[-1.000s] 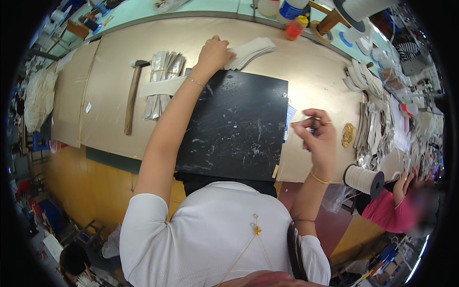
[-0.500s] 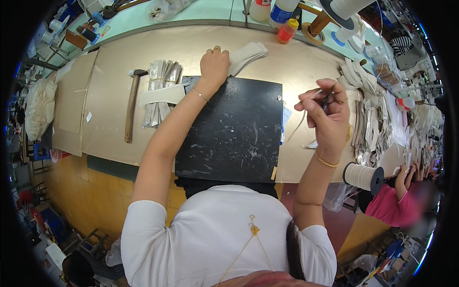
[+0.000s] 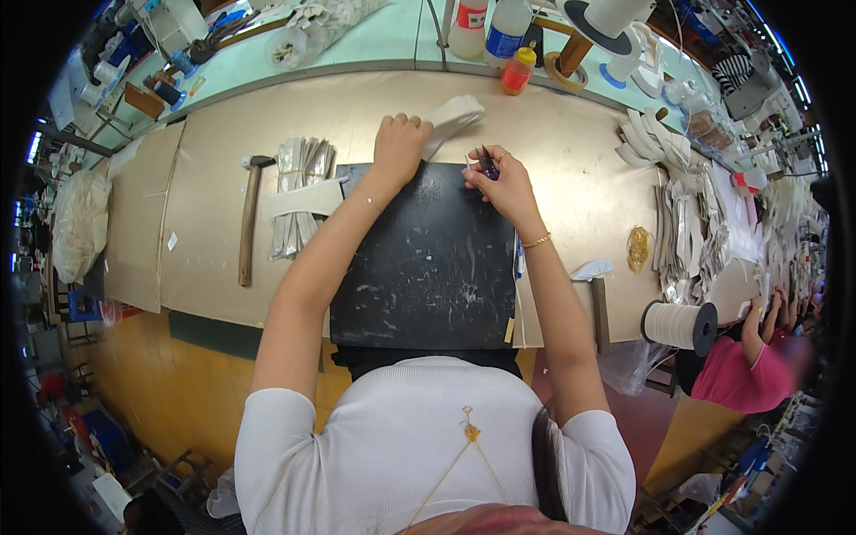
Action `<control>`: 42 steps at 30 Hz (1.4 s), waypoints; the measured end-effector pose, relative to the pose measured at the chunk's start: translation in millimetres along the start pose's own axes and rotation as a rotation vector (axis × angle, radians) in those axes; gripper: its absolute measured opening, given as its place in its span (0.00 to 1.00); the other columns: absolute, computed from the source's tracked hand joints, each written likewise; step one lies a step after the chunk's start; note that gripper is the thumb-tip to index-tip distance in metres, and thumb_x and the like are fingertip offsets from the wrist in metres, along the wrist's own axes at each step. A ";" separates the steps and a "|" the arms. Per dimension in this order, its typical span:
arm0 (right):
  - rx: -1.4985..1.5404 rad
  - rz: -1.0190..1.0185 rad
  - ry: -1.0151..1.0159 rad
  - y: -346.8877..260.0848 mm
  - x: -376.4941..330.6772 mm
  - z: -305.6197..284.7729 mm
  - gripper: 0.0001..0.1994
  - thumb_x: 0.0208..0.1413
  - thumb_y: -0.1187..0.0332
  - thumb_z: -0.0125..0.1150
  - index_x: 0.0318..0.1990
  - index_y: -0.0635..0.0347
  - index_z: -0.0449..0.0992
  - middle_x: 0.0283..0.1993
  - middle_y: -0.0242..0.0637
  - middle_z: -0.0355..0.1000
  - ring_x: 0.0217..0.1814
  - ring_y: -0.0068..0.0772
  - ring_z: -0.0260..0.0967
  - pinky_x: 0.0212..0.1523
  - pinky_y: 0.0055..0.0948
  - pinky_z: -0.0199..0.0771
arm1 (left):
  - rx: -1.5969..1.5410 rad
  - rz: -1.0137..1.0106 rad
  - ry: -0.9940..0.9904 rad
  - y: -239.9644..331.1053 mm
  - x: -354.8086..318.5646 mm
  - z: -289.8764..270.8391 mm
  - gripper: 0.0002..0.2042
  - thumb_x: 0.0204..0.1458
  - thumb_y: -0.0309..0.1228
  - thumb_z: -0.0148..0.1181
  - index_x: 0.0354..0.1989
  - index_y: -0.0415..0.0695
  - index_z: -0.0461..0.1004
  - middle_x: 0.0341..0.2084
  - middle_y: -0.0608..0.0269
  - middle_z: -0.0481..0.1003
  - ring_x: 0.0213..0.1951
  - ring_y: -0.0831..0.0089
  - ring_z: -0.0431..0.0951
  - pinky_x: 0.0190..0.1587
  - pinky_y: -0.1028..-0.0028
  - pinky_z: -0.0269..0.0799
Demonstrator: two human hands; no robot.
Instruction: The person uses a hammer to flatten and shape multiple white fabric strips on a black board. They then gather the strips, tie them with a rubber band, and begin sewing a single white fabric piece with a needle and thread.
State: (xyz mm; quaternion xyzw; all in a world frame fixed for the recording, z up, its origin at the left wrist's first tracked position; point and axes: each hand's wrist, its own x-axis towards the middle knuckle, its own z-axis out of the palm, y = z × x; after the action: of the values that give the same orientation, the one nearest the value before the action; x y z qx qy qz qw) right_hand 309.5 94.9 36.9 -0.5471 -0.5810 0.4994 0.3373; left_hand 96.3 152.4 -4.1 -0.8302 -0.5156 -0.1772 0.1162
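I see my left hand (image 3: 399, 143) pressed knuckles-up on a stack of white curved fabric pieces (image 3: 453, 116) at the far edge of the black scuffed rectangular cutting mat (image 3: 426, 263). The stack's long axis runs up and to the right, away from that hand and toward the bottles at the back of the desk (image 3: 571, 169). My right hand (image 3: 501, 178) sits just to the right of it, nearer me, its grip pinched narrow around a small dark pointed tool (image 3: 487, 162) whose tip angles up toward the stack. The left hand's grip is curled shut on the stack's near end, so it is the closer hand. The pieces look thin, pale and layered, fanned slightly at the far end. A wooden-handled hammer (image 3: 248, 218) lies well apart at left.
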 end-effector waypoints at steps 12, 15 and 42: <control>0.312 0.018 0.226 -10.9 -34.6 -52.8 0.20 0.55 0.71 0.69 0.53 0.64 0.70 0.42 0.40 0.79 0.34 0.22 0.77 0.27 0.15 0.69 | -0.896 -0.272 -0.516 24.1 -19.3 -105.1 0.07 0.55 0.26 0.60 0.37 0.37 0.70 0.30 0.57 0.77 0.33 0.65 0.79 0.39 0.67 0.74; 0.343 -0.011 0.243 -20.0 -54.3 -63.4 0.19 0.55 0.73 0.67 0.54 0.64 0.70 0.43 0.42 0.79 0.34 0.22 0.77 0.26 0.15 0.68 | -1.407 -0.364 -0.485 41.0 -46.4 -134.5 0.11 0.59 0.30 0.61 0.44 0.37 0.72 0.33 0.59 0.77 0.38 0.73 0.81 0.38 0.74 0.76; -0.130 0.173 -0.209 -39.6 -168.2 -95.0 0.11 0.54 0.74 0.67 0.45 0.64 0.76 0.32 0.32 0.76 0.27 0.15 0.69 0.29 0.18 0.70 | -2.143 -1.209 0.021 67.5 -155.6 -122.5 0.04 0.58 0.24 0.62 0.32 0.37 0.78 0.33 0.62 0.75 0.34 0.75 0.77 0.37 0.76 0.74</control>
State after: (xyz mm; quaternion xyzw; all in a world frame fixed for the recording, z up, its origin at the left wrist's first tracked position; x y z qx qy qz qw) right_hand 416.0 -44.7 126.5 -0.5607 -0.5946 0.5424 0.1945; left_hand 72.5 -50.2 42.2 -0.1323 -0.4104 -0.5429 -0.7206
